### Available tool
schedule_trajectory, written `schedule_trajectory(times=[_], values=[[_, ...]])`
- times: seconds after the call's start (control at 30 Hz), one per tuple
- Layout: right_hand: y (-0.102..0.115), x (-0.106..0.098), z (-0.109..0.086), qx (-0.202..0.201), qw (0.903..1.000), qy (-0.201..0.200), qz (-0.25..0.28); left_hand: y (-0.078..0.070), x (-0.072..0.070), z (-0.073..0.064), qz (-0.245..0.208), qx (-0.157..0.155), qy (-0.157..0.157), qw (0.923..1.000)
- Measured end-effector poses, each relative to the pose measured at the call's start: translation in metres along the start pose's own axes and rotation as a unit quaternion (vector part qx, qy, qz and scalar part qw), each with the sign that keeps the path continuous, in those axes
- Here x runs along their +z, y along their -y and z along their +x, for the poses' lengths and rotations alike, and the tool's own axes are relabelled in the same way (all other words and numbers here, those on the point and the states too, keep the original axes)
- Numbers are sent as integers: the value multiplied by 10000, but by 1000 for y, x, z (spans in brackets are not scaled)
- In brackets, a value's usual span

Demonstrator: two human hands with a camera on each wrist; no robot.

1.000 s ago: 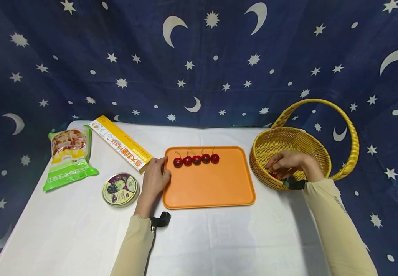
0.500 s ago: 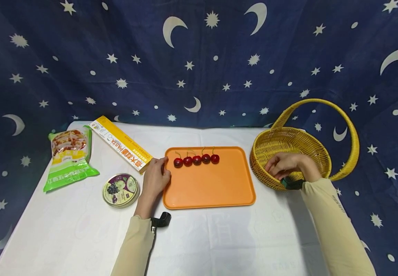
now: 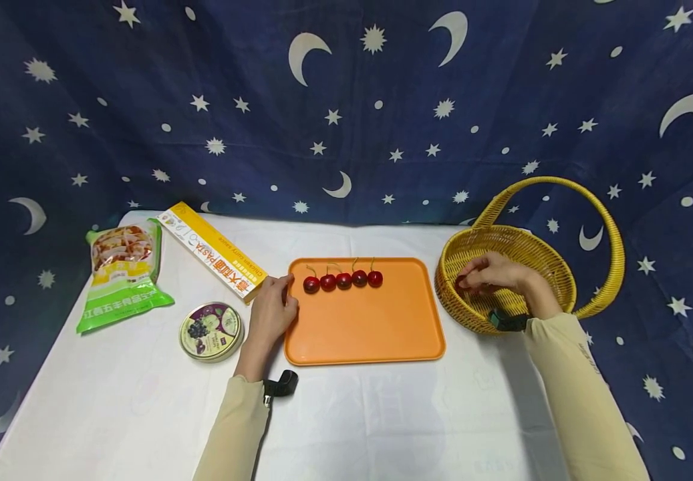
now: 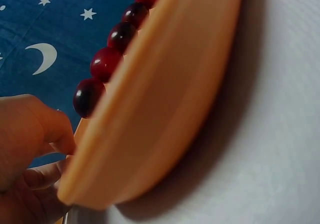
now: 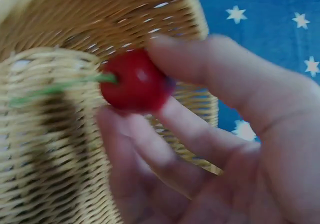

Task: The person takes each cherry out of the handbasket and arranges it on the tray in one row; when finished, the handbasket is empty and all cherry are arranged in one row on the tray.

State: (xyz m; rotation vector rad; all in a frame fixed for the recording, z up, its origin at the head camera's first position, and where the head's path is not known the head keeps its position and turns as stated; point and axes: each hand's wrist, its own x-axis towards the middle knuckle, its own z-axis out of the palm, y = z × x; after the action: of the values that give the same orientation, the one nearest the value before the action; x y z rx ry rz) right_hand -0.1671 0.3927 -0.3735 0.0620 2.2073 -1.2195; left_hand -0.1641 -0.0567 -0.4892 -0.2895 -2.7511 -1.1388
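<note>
A red cherry [image 5: 135,81] with a green stem is pinched between the thumb and fingertips of my right hand [image 3: 495,274], inside the yellow wicker basket [image 3: 448,294]. The right wrist view is slightly blurred. My left hand [image 3: 270,310] grips the left rim of the orange tray [image 3: 364,327], thumb and fingers at its edge in the left wrist view. Along the tray's back edge lies a row of several dark red cherries [image 3: 343,280], stems pointing to the back.
Left of the tray are a yellow and white pasta box [image 3: 210,250], a round candy tin [image 3: 210,332] and a green food bag [image 3: 122,274]. The basket's tall handle [image 3: 617,260] arches up on the right. A dark blue starry cloth [image 3: 346,113] hangs behind the white table.
My right hand was reaching down to the basket's bottom; now it is raised a little, holding a cherry. My left hand and the tray look the same.
</note>
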Motion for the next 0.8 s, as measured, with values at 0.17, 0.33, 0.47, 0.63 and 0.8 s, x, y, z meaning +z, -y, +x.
schedule_trajectory(times=[0.17,0.33,0.47,0.63,0.8], values=[[18,-2,-2,-449,9915,-1202,212,-1,-1,1,37,-21,21,10000],[41,5,-2,-836,9752,-1861,854,-2,-1,1,13,-21,16,10000],[54,23,6,-1078,9703,-1998,834,0,1,0,-13,-11,31,10000],[59,60,34,-1231,9662,-2228,412,1,1,-1,-35,-25,21,10000],[58,96,61,-996,9610,-2572,-200,0,1,-2,-34,-13,-41,10000]])
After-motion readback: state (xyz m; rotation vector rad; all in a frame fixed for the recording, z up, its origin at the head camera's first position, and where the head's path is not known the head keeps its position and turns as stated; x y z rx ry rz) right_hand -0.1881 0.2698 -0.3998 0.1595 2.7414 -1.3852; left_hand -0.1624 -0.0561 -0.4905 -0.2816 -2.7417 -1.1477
